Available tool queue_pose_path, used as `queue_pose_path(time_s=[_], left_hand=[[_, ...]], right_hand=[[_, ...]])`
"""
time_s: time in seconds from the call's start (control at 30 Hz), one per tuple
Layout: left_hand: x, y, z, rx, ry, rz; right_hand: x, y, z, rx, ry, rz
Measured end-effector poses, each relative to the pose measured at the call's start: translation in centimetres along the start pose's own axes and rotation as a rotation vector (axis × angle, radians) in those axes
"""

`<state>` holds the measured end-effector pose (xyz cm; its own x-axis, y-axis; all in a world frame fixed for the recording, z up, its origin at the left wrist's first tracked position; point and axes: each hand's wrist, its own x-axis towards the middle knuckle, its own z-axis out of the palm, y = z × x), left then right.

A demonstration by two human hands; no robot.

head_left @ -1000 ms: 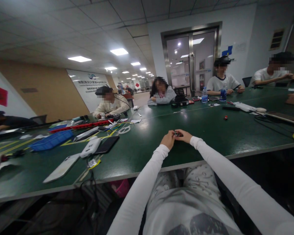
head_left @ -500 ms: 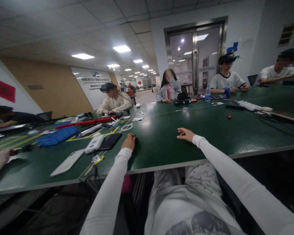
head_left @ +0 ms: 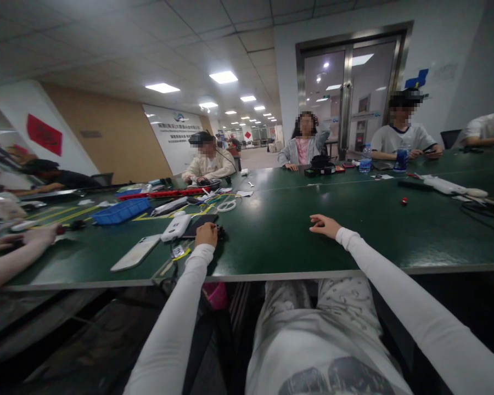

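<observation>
Dark bit (head_left: 221,232) points: too small to tell which way its long side lies.
Its look: black, bumpy.
Its place: right at the left hand (head_left: 206,236), near the black phone (head_left: 191,229).
Left hand: curled; cannot tell if it pinches the dark bit.
Right hand (head_left: 326,225): fingers loosely spread, over the green table (head_left: 267,241).
</observation>
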<state>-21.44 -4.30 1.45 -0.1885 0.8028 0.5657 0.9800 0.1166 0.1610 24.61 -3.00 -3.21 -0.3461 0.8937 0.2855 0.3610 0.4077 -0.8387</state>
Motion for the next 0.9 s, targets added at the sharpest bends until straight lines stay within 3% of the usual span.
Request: queue_pose_path(time_s=[0.27, 0.9], left_hand=[[0.23, -0.07, 0.46, 0.036, -0.092, 0.017], [-0.05, 0.76, -0.25, 0.047, -0.131, 0.001]], right_hand=[[0.09, 0.38, -0.11, -0.036, -0.011, -0.015], [-0.08, -0.22, -0.02, -0.064, 0.001, -0.019]])
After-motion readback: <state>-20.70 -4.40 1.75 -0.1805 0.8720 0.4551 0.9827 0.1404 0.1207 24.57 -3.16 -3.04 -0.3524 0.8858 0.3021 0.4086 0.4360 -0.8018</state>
